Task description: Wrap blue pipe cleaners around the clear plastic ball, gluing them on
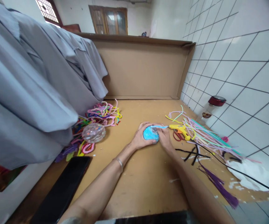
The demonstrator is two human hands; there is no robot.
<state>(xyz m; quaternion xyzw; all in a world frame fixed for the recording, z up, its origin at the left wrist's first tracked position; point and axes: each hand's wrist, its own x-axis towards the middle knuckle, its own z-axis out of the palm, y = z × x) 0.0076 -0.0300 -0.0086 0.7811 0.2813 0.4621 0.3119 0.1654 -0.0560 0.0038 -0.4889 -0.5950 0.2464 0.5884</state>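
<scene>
A small round clear container wrapped in blue pipe cleaner (150, 134) is held over the middle of the table. My left hand (139, 136) curls around its left side, thumb along the near edge. At its right side, my right hand (164, 136) has its fingers closed against the wrapping, where a loose light blue strand (160, 127) sticks out to the right. The exact grip of those fingertips is partly hidden. Close by on the right lies a yellow glue gun (180, 129), its nozzle facing the strand. Red-handled scissors (177, 135) lie partly beneath it.
Pipe cleaners (204, 133), black strips (192, 154), a purple tassel (218, 183), a white cloth (253, 174) and a jar (206, 110) are on the right. Left are tangled pipe cleaners (104, 112), a clear bowl (93, 133) and a phone (62, 186). A cardboard wall (143, 68) stands behind.
</scene>
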